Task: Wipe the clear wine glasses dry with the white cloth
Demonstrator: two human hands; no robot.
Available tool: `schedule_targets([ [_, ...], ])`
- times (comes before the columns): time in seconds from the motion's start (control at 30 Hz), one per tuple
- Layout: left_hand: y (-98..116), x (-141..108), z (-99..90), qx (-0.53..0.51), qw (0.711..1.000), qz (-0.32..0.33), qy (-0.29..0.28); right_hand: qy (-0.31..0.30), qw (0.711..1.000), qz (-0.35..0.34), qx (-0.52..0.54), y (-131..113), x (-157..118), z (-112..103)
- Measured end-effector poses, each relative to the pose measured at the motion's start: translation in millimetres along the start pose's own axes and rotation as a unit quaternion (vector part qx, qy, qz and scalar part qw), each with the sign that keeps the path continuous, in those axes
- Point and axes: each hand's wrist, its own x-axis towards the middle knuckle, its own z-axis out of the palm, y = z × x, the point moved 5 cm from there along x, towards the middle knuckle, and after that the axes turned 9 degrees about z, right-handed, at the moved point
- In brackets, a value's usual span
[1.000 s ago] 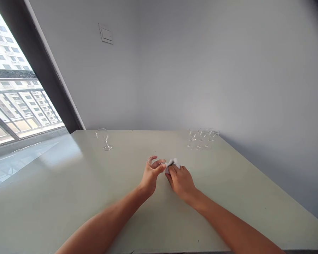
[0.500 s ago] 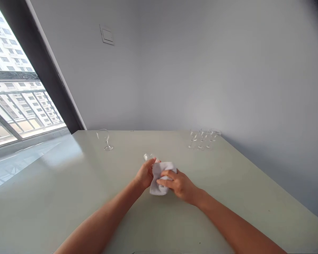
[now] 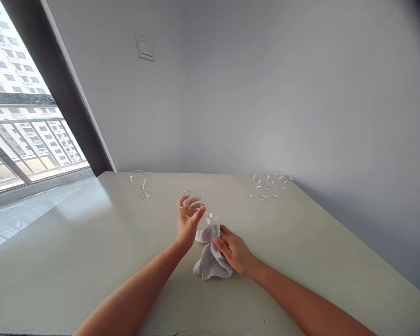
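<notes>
Near the middle of the table, my left hand [image 3: 189, 219] holds a clear stemmed glass [image 3: 211, 218] by its bowl, fingers curved around it. The glass is tilted, its foot pointing right toward the cloth, and the bowl is hard to make out against the fingers. My right hand [image 3: 234, 249] grips a light grey cloth [image 3: 213, 261] between thumb and fingers. The cloth hangs in loose folds just below the foot of the glass.
One stemmed glass [image 3: 140, 182] stands at the back left of the pale table [image 3: 126, 261]. Three more glasses [image 3: 269, 184] stand close together at the back right. Grey walls rise behind, with a window at the far left.
My left hand has moved up and left with the glass, turning it so its foot shows. The cloth has come away from the glass and now hangs lower in my right hand.
</notes>
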Motion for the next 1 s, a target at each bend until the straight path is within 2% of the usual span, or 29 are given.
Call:
schedule_targets([
  [0.1, 6, -5, 1.9, 0.062, 0.997, 0.047, -0.02, 0.114, 0.981, -0.026, -0.156, -3, 0, -22],
  [0.17, 9, -11, 5.7, 0.098, 0.991, 0.085, -0.042, 0.189, 0.962, -0.039, -0.194, -3, 2, -34],
  [0.23, 10, -20, 12.8, 0.122, 0.982, 0.117, -0.08, 0.228, 0.95, -0.055, -0.205, -2, 6, -38],
  [0.37, 1, -36, 26.6, 0.117, 0.978, 0.099, -0.141, 0.19, 0.945, -0.062, -0.26, 4, 18, -21],
  [0.5, -18, -39, 25.3, 0.187, 0.968, 0.063, -0.154, 0.155, 0.956, -0.005, -0.248, 23, 33, -14],
  [0.57, -31, -39, 20.3, 0.243, 0.954, 0.019, -0.174, 0.161, 0.962, 0.058, -0.211, 40, 42, -23],
  [0.63, -43, -40, 18.0, 0.276, 0.935, -0.023, -0.222, 0.181, 0.958, 0.121, -0.189, 59, 52, -38],
  [0.73, -50, -42, 18.7, 0.295, 0.913, -0.028, -0.28, 0.205, 0.945, 0.178, -0.183, 85, 70, -61],
  [0.87, -49, -42, 18.3, 0.307, 0.91, -0.014, -0.28, 0.229, 0.927, 0.241, -0.176, 114, 95, -83],
  [1.0, -48, -38, 15.5, 0.288, 0.925, -0.026, -0.248, 0.238, 0.914, 0.285, -0.165, 131, 114, -94],
])
